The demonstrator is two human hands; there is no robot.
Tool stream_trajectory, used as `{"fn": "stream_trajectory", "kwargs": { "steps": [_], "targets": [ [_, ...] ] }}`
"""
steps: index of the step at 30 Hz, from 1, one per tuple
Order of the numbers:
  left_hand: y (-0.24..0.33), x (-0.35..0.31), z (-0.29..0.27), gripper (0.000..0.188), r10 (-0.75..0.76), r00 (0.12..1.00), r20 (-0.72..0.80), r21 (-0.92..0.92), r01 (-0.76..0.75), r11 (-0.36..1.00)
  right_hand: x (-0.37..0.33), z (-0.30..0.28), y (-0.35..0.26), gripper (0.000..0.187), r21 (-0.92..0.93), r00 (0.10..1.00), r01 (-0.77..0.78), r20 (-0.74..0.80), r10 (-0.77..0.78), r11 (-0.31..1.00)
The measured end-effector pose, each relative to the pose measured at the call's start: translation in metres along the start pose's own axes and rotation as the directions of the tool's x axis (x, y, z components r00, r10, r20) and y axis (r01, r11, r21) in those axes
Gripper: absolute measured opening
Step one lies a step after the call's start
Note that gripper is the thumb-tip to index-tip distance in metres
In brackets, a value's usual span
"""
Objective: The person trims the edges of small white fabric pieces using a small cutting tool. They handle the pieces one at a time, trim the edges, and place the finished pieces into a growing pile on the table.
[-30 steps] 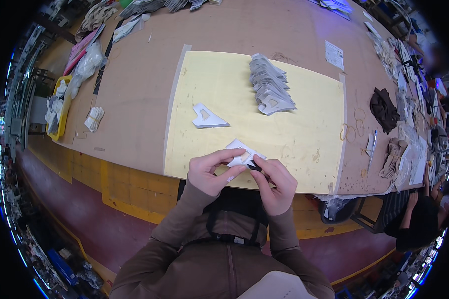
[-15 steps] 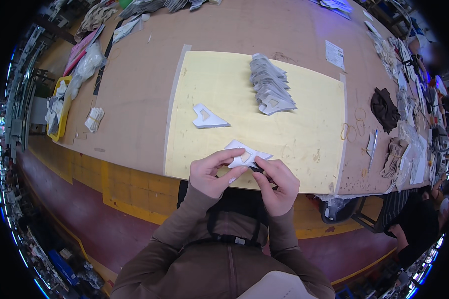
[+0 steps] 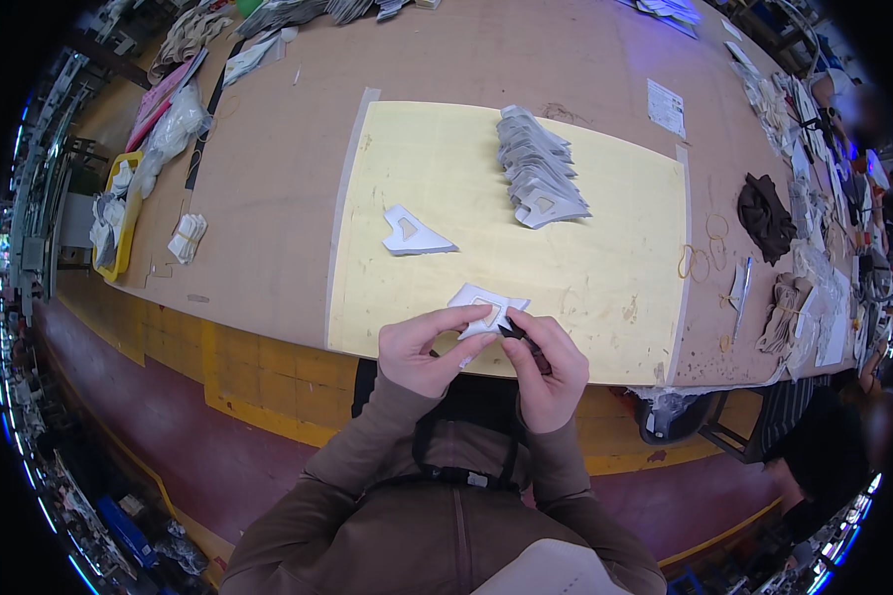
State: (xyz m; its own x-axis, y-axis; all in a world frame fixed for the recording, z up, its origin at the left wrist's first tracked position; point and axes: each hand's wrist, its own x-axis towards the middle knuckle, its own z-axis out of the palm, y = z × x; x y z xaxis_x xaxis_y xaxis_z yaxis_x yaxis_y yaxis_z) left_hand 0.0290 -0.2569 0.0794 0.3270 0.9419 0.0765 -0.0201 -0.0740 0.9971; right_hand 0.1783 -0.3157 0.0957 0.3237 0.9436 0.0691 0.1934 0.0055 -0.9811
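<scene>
Both my hands work close together over the near edge of the yellow sheet (image 3: 605, 327). A white cut-out piece (image 3: 473, 294) with a square opening is between them. My left hand (image 3: 422, 352) pinches its left side with thumb and fingers. At its right side the fingers of my right hand (image 3: 551, 367) are closed on the piece, beside a small dark thing (image 3: 512, 330) whose kind I cannot make out. Another white cut-out piece (image 3: 399, 242), pointed at one end, lies flat farther left. Beyond my hands is an overlapping row of grey-white cut-out pieces (image 3: 536, 164).
Rubber bands (image 3: 700, 260), a slim metal tool (image 3: 741, 288) and a dark crumpled cloth (image 3: 765, 218) lie on the right. A banded white bundle (image 3: 188, 238) sits at left, near a yellow bin (image 3: 124, 238). A printed paper (image 3: 666, 108) lies at the far right.
My right hand has shifted slightly left, toward my left hand. The white piece's right tip has bent or turned inward, and more of the dark thing shows.
</scene>
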Motion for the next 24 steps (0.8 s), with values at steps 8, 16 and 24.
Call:
{"fn": "stream_trajectory", "kwargs": {
  "steps": [8, 16, 24],
  "targets": [
    [0.0011, 0.0008, -0.0011, 0.033, -0.009, 1.000, -0.010, -0.032, 0.009, 0.999, 0.0035, -0.0018, -0.0001, 0.032, -0.024, 0.997, 0.074, 0.020, -0.074, 0.997],
    [-0.0019, 0.0006, -0.0003, 0.035, -0.028, 1.000, -0.015, -0.041, 0.027, 0.999, 0.0030, 0.0010, 0.0007, 0.033, -0.046, 0.998, 0.060, -0.002, -0.060, 0.997],
    [-0.0021, 0.0018, 0.0041, 0.035, -0.076, 0.996, -0.048, -0.052, 0.073, 0.996, 0.0025, 0.0015, 0.0058, 0.033, -0.053, 0.987, 0.158, -0.025, -0.159, 0.986]
  ]
}}
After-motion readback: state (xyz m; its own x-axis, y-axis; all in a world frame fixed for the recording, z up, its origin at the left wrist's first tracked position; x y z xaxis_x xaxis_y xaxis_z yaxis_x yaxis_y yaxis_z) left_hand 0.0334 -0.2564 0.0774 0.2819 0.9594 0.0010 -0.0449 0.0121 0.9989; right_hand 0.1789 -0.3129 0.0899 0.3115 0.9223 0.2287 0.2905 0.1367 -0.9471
